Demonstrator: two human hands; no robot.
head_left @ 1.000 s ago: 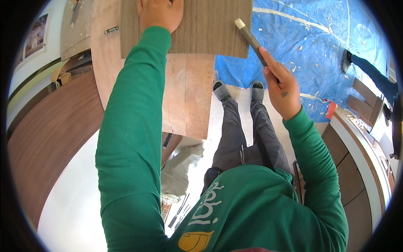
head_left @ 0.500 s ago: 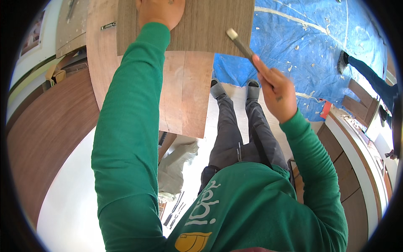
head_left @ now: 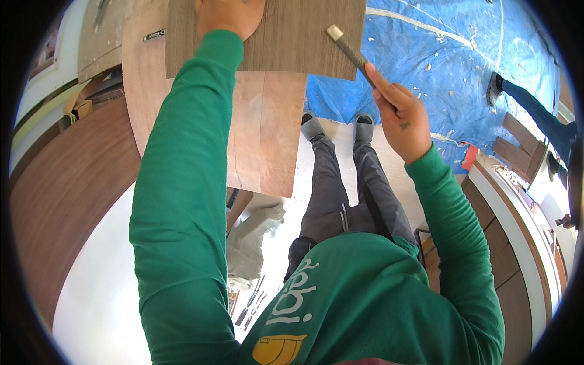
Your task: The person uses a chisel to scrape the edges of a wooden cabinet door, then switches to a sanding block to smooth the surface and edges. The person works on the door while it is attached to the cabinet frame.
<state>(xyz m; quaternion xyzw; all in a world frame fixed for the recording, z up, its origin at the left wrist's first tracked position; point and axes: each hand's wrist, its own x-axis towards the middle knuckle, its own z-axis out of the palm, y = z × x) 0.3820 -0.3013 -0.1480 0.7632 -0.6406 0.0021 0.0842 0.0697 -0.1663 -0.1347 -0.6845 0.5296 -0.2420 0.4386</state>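
Note:
A grey-brown wood-grain board (head_left: 292, 45) lies across a paler plywood sheet (head_left: 267, 121) at the top of the view. Over the board is my left hand (head_left: 230, 17); its fingers run past the upper edge, so what they do is hidden. In my right hand (head_left: 401, 118) is a narrow, flat, dark file-like bar (head_left: 353, 53) with a pale, shiny end. The forefinger stretches along it, and the other fingers are curled. That pale end overlaps the board near its right edge; whether it touches cannot be told.
Blue plastic sheeting (head_left: 420, 67), strewn with scraps, covers the floor to the right. Another person's leg (head_left: 529, 103) stands at the far right. A white-topped cabinet (head_left: 511, 243) is right of me. A small metal fitting (head_left: 154, 35) lies left of the board.
The whole view has shifted slightly, with the board and both hands a little further left and up. My right hand keeps its grip on the bar.

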